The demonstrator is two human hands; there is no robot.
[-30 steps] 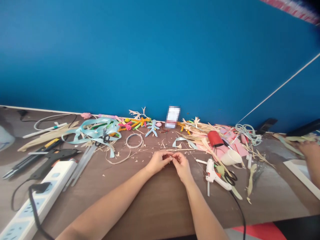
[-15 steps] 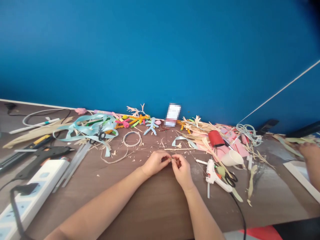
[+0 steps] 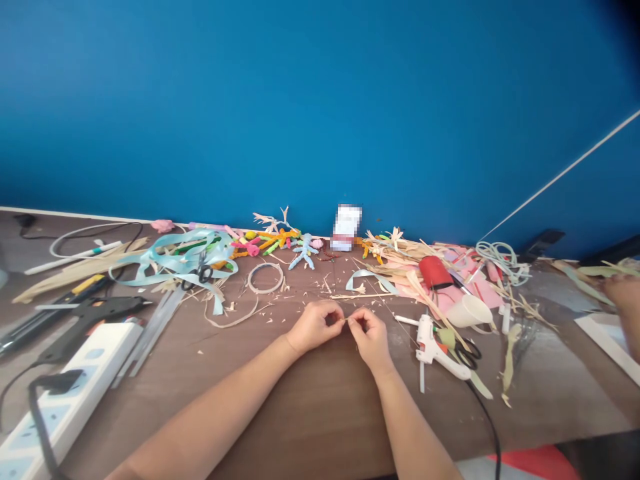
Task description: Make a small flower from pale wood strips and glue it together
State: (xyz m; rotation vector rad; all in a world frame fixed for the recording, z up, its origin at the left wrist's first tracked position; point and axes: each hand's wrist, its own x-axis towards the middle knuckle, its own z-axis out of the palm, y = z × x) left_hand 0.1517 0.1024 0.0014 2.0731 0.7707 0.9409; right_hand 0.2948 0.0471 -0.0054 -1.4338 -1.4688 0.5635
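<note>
Near the middle of the brown table (image 3: 300, 407), my left hand (image 3: 317, 325) and my right hand (image 3: 369, 335) meet almost fingertip to fingertip. Thumb and forefinger are pinched together on each. Between them is a tiny, thin, pale strand (image 3: 345, 321), mostly hidden by the fingers; its exact kind is too small to make out. Pale scraps are scattered on the table just beyond the hands. A white glue gun (image 3: 431, 347) lies right of my right hand, and a ring of pale cord (image 3: 265, 278) lies beyond my left hand.
At left are a white power strip (image 3: 75, 393), a black glue gun (image 3: 95, 323), clear glue sticks (image 3: 150, 333) and light-blue ribbon (image 3: 165, 257). Dried husks, a red cup (image 3: 435, 272), a white cup (image 3: 469, 311) and black scissors (image 3: 467, 353) crowd the right. Another person's hand (image 3: 623, 293) is at far right.
My right hand has shifted slightly right, so the fingertips are a little farther apart, with the strand between them. The view has tilted slightly.
</note>
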